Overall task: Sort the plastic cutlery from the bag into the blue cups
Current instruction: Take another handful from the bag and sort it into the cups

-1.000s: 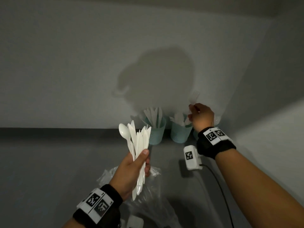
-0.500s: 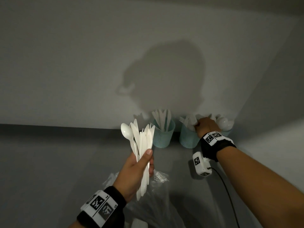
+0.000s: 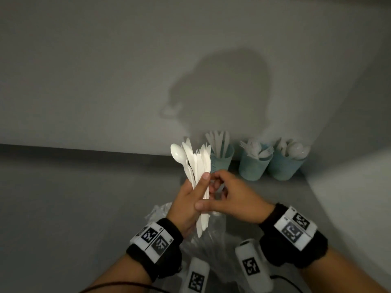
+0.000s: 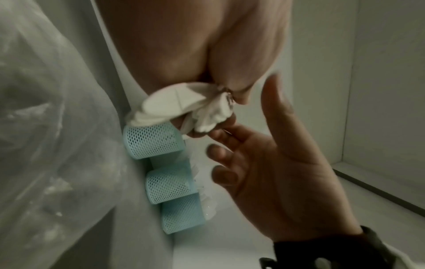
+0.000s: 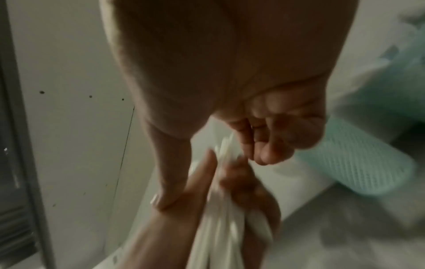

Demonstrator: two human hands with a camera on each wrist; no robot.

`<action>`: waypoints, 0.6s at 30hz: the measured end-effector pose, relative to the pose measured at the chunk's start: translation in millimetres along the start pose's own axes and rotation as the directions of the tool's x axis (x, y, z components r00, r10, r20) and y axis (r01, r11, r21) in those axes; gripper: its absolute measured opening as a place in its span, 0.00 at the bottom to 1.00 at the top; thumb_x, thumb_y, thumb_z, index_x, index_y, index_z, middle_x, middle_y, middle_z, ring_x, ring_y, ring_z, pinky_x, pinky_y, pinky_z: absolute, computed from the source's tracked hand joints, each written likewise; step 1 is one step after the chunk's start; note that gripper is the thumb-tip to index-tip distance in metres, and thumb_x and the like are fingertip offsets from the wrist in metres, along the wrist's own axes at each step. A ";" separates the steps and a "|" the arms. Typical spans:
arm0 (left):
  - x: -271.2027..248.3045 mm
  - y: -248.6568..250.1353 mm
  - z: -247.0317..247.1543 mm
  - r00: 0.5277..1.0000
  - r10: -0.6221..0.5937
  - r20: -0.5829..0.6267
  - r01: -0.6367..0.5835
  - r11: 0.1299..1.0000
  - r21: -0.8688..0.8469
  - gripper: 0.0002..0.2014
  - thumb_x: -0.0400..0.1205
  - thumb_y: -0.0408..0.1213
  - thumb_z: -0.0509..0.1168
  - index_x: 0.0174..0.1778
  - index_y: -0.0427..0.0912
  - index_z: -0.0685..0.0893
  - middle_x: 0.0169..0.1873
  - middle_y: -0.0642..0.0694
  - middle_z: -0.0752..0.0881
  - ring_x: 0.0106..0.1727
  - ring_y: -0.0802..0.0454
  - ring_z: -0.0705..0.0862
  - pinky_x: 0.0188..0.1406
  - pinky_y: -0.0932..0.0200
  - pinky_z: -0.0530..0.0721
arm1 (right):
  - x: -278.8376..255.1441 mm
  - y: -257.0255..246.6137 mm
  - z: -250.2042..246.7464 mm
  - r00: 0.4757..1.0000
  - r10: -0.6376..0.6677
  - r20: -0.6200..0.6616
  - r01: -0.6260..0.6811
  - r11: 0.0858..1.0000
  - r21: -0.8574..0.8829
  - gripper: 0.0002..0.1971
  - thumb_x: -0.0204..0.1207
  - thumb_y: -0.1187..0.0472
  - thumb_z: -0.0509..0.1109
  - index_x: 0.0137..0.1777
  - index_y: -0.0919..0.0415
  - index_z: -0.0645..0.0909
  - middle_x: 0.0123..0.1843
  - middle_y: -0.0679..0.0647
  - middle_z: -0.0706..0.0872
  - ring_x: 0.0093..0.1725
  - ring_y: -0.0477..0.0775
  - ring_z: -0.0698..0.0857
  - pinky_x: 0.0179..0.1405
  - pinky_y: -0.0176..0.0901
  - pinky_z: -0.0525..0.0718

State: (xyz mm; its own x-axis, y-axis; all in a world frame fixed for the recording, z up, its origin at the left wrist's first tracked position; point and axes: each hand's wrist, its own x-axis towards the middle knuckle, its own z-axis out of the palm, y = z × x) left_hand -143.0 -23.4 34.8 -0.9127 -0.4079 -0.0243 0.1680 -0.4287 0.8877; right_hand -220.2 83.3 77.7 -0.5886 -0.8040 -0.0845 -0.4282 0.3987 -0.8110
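Observation:
My left hand (image 3: 186,199) grips an upright bundle of white plastic cutlery (image 3: 198,163), with a spoon bowl at its left. My right hand (image 3: 232,197) is up against the bundle. Its bent fingertips touch the cutlery (image 4: 179,105) while the thumb (image 4: 276,102) stands apart, and I see no piece pinched. Three blue mesh cups stand by the back wall: the left cup (image 3: 222,163) holds knives, the middle cup (image 3: 254,168) forks, and the right cup (image 3: 285,166) spoons. The clear plastic bag (image 3: 211,235) lies crumpled under my hands.
The cups stand in the corner where the back wall (image 3: 105,81) meets a pale side wall (image 3: 349,187). The grey counter (image 3: 84,197) stretches away to the left. A dark cable (image 3: 285,280) runs by my right wrist.
My right hand has pulled back from the cups on the right and come to the bundle in my left hand. The left hand still holds the bundle.

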 end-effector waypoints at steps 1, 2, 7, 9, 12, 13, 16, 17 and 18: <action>-2.0 0.1 1.6 1.000 -0.019 0.012 0.019 0.999 -0.041 0.18 0.84 0.45 0.59 0.60 0.36 0.81 0.43 0.36 0.85 0.47 0.44 0.86 0.45 0.55 0.89 | -2.6 0.7 7.2 0.999 -0.012 0.032 0.010 0.998 0.059 0.27 0.64 0.49 0.80 0.59 0.57 0.75 0.43 0.42 0.78 0.34 0.33 0.77 0.33 0.23 0.75; -4.0 0.6 2.3 0.999 -0.039 0.024 0.040 0.996 -0.074 0.17 0.85 0.45 0.57 0.62 0.37 0.81 0.46 0.33 0.83 0.50 0.43 0.86 0.50 0.54 0.89 | -4.0 1.9 10.2 0.999 -0.023 0.042 0.016 0.988 0.156 0.23 0.67 0.55 0.79 0.58 0.59 0.74 0.41 0.41 0.77 0.32 0.31 0.78 0.32 0.21 0.75; -6.6 0.1 1.8 0.994 -0.083 0.078 0.084 0.996 -0.009 0.27 0.81 0.50 0.58 0.71 0.35 0.75 0.43 0.42 0.88 0.48 0.49 0.88 0.47 0.56 0.87 | -2.2 12.4 11.0 0.989 -0.136 0.061 0.110 0.942 0.316 0.11 0.77 0.65 0.70 0.57 0.55 0.76 0.43 0.58 0.81 0.41 0.44 0.83 0.38 0.33 0.82; -7.4 0.1 3.4 0.992 -0.086 0.091 0.086 0.996 0.004 0.30 0.80 0.49 0.59 0.73 0.33 0.72 0.46 0.40 0.89 0.52 0.47 0.88 0.50 0.56 0.86 | -1.6 15.0 13.0 0.989 -0.145 0.019 0.133 0.944 0.301 0.06 0.79 0.64 0.67 0.55 0.60 0.78 0.38 0.54 0.80 0.36 0.40 0.80 0.36 0.32 0.79; -9.8 2.2 4.1 0.987 -0.105 0.121 0.111 0.993 -0.044 0.25 0.85 0.43 0.57 0.76 0.36 0.69 0.59 0.36 0.87 0.63 0.45 0.86 0.61 0.55 0.85 | -1.2 16.8 13.1 0.988 -0.124 -0.094 0.144 0.957 0.253 0.10 0.82 0.64 0.63 0.60 0.58 0.80 0.42 0.48 0.70 0.37 0.27 0.76 0.41 0.22 0.77; -10.8 2.3 3.7 0.985 -0.111 0.130 0.120 0.990 -0.068 0.23 0.86 0.40 0.55 0.77 0.38 0.69 0.63 0.36 0.86 0.65 0.45 0.85 0.64 0.55 0.83 | -1.2 17.8 12.3 0.986 -0.119 -0.115 0.145 0.956 0.255 0.11 0.82 0.64 0.62 0.62 0.55 0.79 0.43 0.47 0.68 0.38 0.23 0.75 0.43 0.19 0.76; -13.5 0.9 1.3 0.982 -0.106 0.157 0.127 0.983 -0.131 0.21 0.87 0.36 0.53 0.77 0.39 0.69 0.67 0.37 0.83 0.68 0.45 0.83 0.67 0.55 0.81 | -2.2 19.2 12.6 0.987 -0.111 -0.113 0.139 0.949 0.284 0.13 0.83 0.64 0.60 0.65 0.57 0.77 0.46 0.47 0.68 0.40 0.20 0.76 0.46 0.18 0.77; -13.8 0.5 0.3 0.982 -0.105 0.157 0.127 0.982 -0.142 0.21 0.87 0.35 0.53 0.77 0.39 0.70 0.67 0.37 0.83 0.68 0.45 0.83 0.67 0.54 0.81 | -2.3 18.8 13.0 0.988 -0.110 -0.108 0.138 0.943 0.302 0.13 0.83 0.65 0.60 0.64 0.56 0.77 0.47 0.47 0.68 0.42 0.22 0.77 0.47 0.19 0.78; -14.0 0.3 -0.1 0.982 -0.104 0.156 0.128 0.980 -0.150 0.20 0.87 0.35 0.53 0.77 0.39 0.70 0.67 0.38 0.84 0.68 0.45 0.83 0.67 0.54 0.81 | -2.4 18.6 13.1 0.988 -0.111 -0.103 0.139 0.935 0.327 0.12 0.83 0.65 0.60 0.62 0.55 0.77 0.48 0.48 0.70 0.45 0.26 0.79 0.48 0.20 0.78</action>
State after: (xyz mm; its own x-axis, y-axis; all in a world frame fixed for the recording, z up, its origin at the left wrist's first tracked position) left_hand -130.1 -17.8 35.4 -0.9720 -0.2307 -0.0447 0.1042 -0.5934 0.7981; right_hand -217.8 86.8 55.2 -0.6051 -0.7934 0.0664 -0.2583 0.1168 -0.9590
